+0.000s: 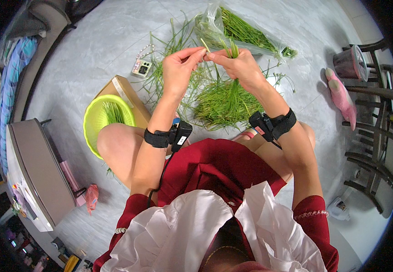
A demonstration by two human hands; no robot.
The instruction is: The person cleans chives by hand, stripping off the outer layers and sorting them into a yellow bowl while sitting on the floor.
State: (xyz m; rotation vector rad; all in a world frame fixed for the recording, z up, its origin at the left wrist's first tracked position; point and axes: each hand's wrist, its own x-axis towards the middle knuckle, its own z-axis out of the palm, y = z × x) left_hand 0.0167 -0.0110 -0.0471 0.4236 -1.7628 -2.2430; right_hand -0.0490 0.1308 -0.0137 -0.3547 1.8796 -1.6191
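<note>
Grey floor (110,50), green stalks (234,47) held in right fingers (221,59)

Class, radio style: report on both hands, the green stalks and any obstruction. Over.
Left hand and right hand meet at a pale stalk. Right also holds green stalks. Loose pile on floor; nothing visibly blocking hands.

The basin (89,122) stands left of the greens (221,108).

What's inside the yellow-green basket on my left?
Green stalks show inside the basket, with some bare inner wall to their left. Your left knee covers the lower right part, so what lies behind it, or under the stalks, can't be seen.
</note>
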